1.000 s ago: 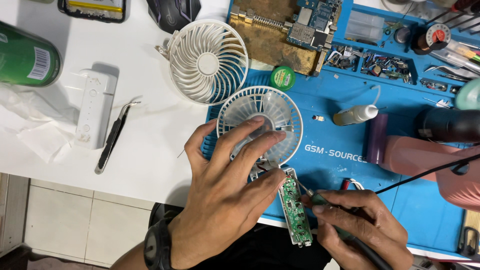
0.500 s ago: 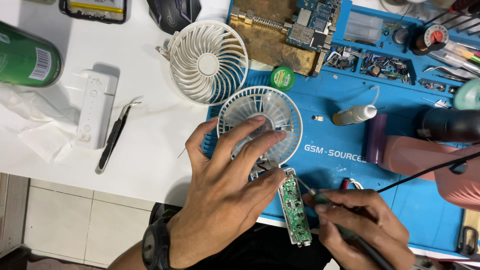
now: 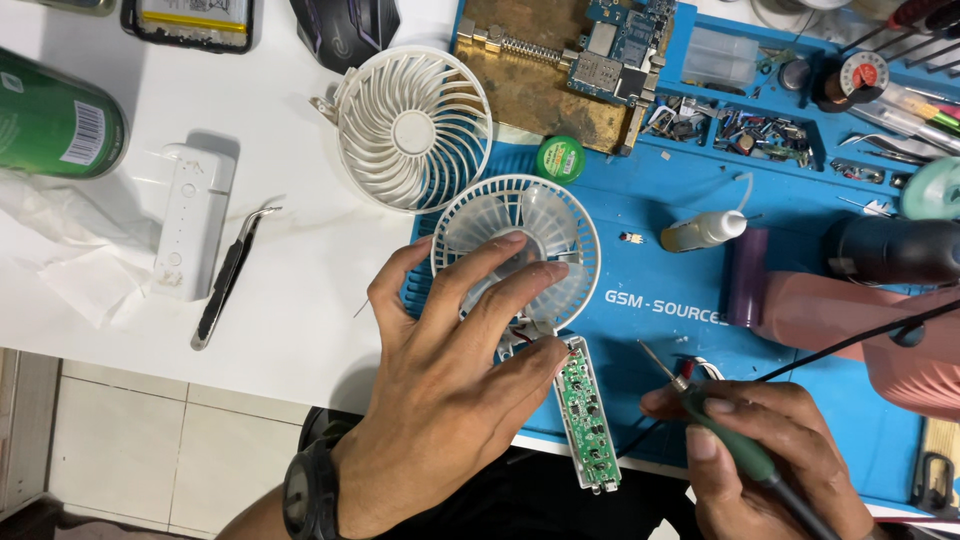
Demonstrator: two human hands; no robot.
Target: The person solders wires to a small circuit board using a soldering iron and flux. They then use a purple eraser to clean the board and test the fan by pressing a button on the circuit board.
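My left hand (image 3: 455, 370) lies over a small white fan head (image 3: 520, 240) with its blades showing, fingers spread on the grille and pressing it onto the blue work mat (image 3: 640, 330). Below the fan, its open handle holds a green circuit board (image 3: 585, 415), next to my left thumb. My right hand (image 3: 770, 455) grips a green-handled soldering iron (image 3: 700, 410). The iron's tip points up and left, a short way right of the board and apart from it.
A loose white fan grille (image 3: 413, 130) lies beyond the fan. On the white table at left are black tweezers (image 3: 232, 275), a white handle cover (image 3: 193, 225) and a green can (image 3: 55, 125). A small glue bottle (image 3: 703, 230), a phone board (image 3: 630, 45) and a pink device (image 3: 850, 320) sit on the mat.
The soldering iron tip has drawn back to the right, away from the circuit board. My left hand stays on the fan head.
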